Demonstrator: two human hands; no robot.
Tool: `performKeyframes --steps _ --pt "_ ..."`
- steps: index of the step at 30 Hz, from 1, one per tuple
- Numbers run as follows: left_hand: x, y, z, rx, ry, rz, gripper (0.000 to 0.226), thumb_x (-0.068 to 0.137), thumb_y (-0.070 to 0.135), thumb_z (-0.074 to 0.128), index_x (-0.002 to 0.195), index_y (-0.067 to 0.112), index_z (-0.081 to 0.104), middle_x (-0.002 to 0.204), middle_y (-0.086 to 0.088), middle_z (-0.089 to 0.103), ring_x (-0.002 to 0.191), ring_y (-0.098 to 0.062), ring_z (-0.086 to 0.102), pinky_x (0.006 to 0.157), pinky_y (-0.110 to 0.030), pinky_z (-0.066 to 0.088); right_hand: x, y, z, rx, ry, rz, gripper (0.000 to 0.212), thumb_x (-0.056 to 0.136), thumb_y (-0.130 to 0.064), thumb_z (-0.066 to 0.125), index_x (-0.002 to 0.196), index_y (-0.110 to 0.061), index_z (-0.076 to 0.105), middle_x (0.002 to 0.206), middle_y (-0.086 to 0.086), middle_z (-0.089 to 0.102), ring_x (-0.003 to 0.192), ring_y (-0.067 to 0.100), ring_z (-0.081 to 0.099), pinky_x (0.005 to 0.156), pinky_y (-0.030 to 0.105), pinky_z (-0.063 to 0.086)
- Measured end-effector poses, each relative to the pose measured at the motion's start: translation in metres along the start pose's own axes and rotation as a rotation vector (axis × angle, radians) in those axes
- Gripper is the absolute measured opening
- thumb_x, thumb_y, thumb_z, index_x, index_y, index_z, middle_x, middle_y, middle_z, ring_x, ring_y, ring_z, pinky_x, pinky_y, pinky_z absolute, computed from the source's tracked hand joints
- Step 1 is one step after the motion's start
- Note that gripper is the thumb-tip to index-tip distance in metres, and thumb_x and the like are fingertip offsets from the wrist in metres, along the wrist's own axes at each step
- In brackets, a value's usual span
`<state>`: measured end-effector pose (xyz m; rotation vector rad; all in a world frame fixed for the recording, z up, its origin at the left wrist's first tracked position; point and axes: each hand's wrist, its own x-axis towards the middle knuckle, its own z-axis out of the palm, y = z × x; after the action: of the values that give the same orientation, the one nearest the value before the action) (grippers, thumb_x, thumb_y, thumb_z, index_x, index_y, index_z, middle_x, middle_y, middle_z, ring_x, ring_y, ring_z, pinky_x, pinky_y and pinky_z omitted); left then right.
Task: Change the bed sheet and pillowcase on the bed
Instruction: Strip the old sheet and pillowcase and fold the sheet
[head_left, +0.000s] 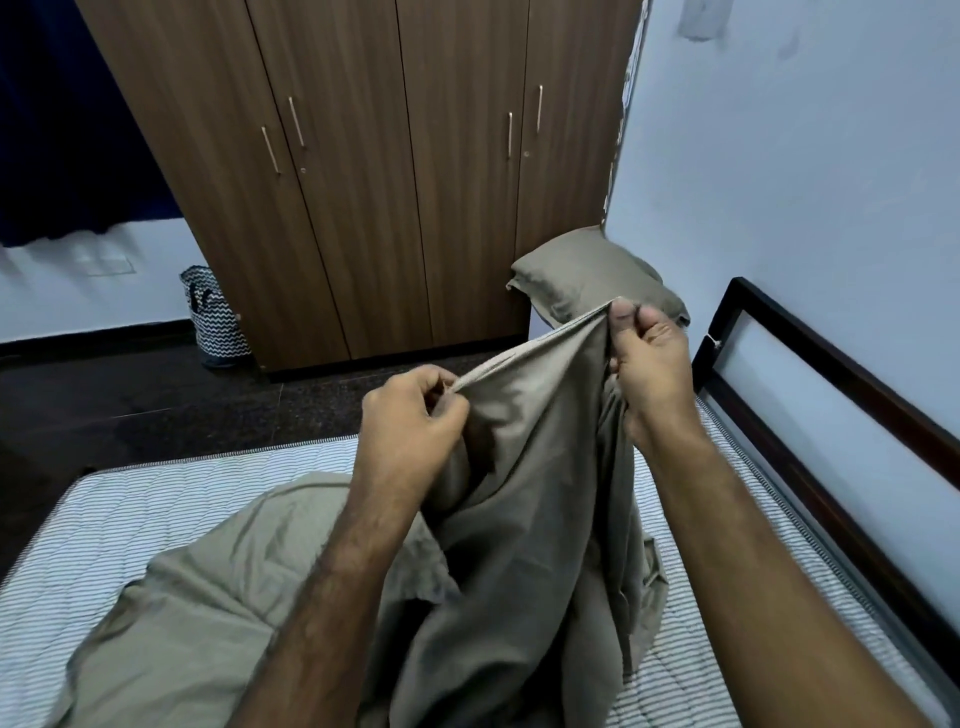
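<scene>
Both hands are pinching the sheet's (524, 467) hem: left hand (410, 421) low, right hand (649, 364) higher, edge taut between the fingers. The rest is hanging onto the mattress (171, 499). The pillow (587, 275) is lying beyond.

Background stuff: a big wooden wardrobe (363, 171) fills the 12 o'clock area, four doors with slim metal handles (296, 122). At about 9 o'clock a black-and-white zigzag basket (215, 317) sits on the dark floor (130, 400), just beside the wardrobe's left corner. Dark blue curtain (67, 130) hangs up at 10 o'clock. Pale blue wall (805, 182) takes up 2 o'clock, paint peeling along its edge by the wardrobe.
</scene>
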<state>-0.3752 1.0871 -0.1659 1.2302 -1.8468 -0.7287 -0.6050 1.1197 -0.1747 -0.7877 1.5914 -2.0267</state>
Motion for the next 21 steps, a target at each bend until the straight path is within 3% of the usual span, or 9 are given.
performKeyframes --steps 2,3,4,6,9,11,14,18,21 --pt "0.002 0.004 -0.004 -0.215 -0.023 -0.002 0.013 0.088 0.016 0.067 0.090 0.022 0.078 0.075 0.015 0.074 0.073 0.005 0.065 0.071 -0.019 0.050 -0.006 0.011 -0.008 -0.322 -0.114 -0.037 0.014 0.096 -0.037 0.064 0.105 -0.027 0.067 0.079 -0.011 0.066 0.068 0.007 0.061 0.069 0.034 0.056" --pt "0.003 0.007 -0.006 -0.293 -0.062 -0.014 0.014 0.088 0.018 0.067 0.094 0.022 0.079 0.083 0.012 0.077 0.082 -0.002 0.070 0.078 -0.027 0.055 -0.012 0.013 -0.011 -0.412 -0.223 0.011 0.027 0.095 -0.035 0.066 0.120 -0.025 0.063 0.079 -0.010 0.065 0.068 0.003 0.062 0.070 0.030 0.056" --pt "0.004 0.009 -0.008 -0.302 -0.123 -0.004 0.017 0.086 0.018 0.066 0.095 0.023 0.080 0.086 0.011 0.078 0.088 -0.006 0.072 0.083 -0.032 0.057 -0.023 0.010 -0.012 -0.420 -0.379 0.075 0.037 0.097 -0.031 0.067 0.132 -0.022 0.058 0.071 -0.009 0.058 0.058 0.001 0.055 0.061 0.024 0.050" --pt "0.008 0.012 -0.011 -0.088 -0.288 0.087 0.023 0.082 0.018 0.065 0.094 0.031 0.081 0.086 0.015 0.077 0.090 -0.001 0.071 0.084 -0.030 0.058 -0.043 0.001 -0.009 -0.326 -0.727 0.126 0.046 0.098 -0.021 0.066 0.141 -0.026 0.051 0.061 0.002 0.041 0.048 0.008 0.038 0.048 0.022 0.034" --pt "0.008 0.019 -0.010 0.066 -0.461 0.163 0.025 0.076 0.022 0.068 0.091 0.037 0.080 0.086 0.018 0.076 0.089 0.005 0.069 0.083 -0.028 0.057 -0.062 -0.008 0.001 -0.307 -1.010 0.058 0.030 0.098 -0.015 0.065 0.128 -0.016 0.060 0.064 0.008 0.042 0.048 0.007 0.033 0.043 0.019 0.027" --pt "0.008 0.020 -0.007 0.047 -0.437 0.186 0.024 0.077 0.014 0.074 0.091 0.033 0.080 0.086 0.017 0.075 0.087 0.006 0.068 0.080 -0.023 0.056 -0.059 -0.004 0.005 -0.343 -0.960 0.051 0.014 0.099 -0.017 0.065 0.106 -0.004 0.066 0.063 -0.003 0.048 0.050 0.002 0.036 0.044 0.016 0.028" --pt "0.009 0.016 -0.007 0.101 -0.383 0.192 0.025 0.079 0.014 0.078 0.096 0.032 0.072 0.080 0.012 0.070 0.077 0.004 0.062 0.067 -0.015 0.047 -0.053 0.000 0.005 -0.366 -0.756 0.063 0.020 0.100 -0.020 0.064 0.085 -0.006 0.067 0.054 -0.012 0.044 0.045 -0.001 0.031 0.043 0.013 0.024" --pt "0.010 -0.003 -0.004 0.210 -0.290 0.084 0.026 0.079 0.005 0.069 0.089 0.029 0.067 0.076 0.010 0.065 0.073 -0.002 0.059 0.072 -0.028 0.053 -0.045 0.000 0.004 -0.215 -0.462 0.027 0.020 0.102 -0.016 0.059 0.091 -0.005 0.071 0.048 -0.016 0.047 0.038 -0.001 0.034 0.042 0.009 0.026" --pt "0.008 -0.013 -0.006 0.280 -0.222 0.037 0.019 0.081 0.013 0.072 0.083 0.031 0.066 0.075 0.013 0.065 0.077 -0.004 0.061 0.075 -0.038 0.056 -0.042 -0.001 0.006 -0.105 -0.368 -0.002 0.017 0.101 -0.014 0.060 0.097 -0.003 0.073 0.048 -0.016 0.049 0.039 -0.001 0.035 0.043 0.010 0.028"
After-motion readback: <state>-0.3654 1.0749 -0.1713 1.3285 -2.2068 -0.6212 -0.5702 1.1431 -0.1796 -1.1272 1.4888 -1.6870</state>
